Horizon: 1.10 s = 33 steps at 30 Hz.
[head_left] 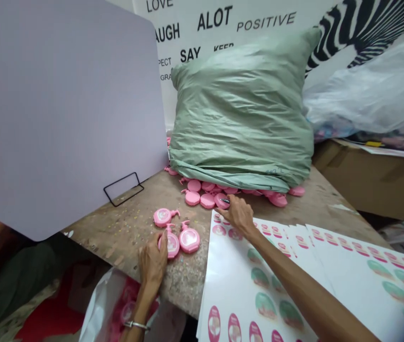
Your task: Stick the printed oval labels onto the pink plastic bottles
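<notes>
My left hand (153, 260) is closed on the side of a pink round plastic case (173, 244) with a hooked nozzle, near the table's front edge. Two similar cases with pale picture labels lie beside it: one case (189, 240) to the right, another case (164, 217) behind. Between the fingers of my right hand (240, 214) is a thin dark tool (225, 200), its exact kind unclear. That hand reaches to a plain pink case (219, 199) at the front of a pile; whether it grips this case I cannot tell. Sticker sheets (230, 273) lie under my right forearm.
A big green sack (240, 118) stands at the back, with pink cases spilling from under it. To the left rises a pale panel (62, 109) on a black wire foot (124, 189). A cardboard box (376, 175) is at right; a plastic bag (97, 304) hangs below the table edge.
</notes>
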### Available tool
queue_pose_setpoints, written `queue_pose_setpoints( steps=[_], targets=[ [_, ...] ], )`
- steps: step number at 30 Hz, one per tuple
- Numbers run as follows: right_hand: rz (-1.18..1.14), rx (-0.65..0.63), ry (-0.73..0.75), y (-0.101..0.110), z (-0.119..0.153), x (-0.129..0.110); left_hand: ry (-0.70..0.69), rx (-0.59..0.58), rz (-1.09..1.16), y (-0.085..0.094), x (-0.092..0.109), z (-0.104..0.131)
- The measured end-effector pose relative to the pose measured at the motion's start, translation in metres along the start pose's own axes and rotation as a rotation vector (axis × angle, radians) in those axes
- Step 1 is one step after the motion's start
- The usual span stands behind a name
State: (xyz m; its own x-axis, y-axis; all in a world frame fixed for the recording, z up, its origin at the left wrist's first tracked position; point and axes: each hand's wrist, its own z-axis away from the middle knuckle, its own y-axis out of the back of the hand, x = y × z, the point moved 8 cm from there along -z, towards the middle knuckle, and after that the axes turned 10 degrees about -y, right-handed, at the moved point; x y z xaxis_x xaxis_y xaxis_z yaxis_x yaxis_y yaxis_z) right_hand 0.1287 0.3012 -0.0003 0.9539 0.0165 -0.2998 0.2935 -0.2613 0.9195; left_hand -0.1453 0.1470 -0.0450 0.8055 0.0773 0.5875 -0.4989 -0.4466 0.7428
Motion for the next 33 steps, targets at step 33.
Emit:
queue_pose_setpoints(
  steps=[33],
  targets=[
    [-0.329,-0.055,-0.094,0.038,0.084,0.082,0.493,-0.289,1.373,-0.097,0.146,0.043]
  ],
)
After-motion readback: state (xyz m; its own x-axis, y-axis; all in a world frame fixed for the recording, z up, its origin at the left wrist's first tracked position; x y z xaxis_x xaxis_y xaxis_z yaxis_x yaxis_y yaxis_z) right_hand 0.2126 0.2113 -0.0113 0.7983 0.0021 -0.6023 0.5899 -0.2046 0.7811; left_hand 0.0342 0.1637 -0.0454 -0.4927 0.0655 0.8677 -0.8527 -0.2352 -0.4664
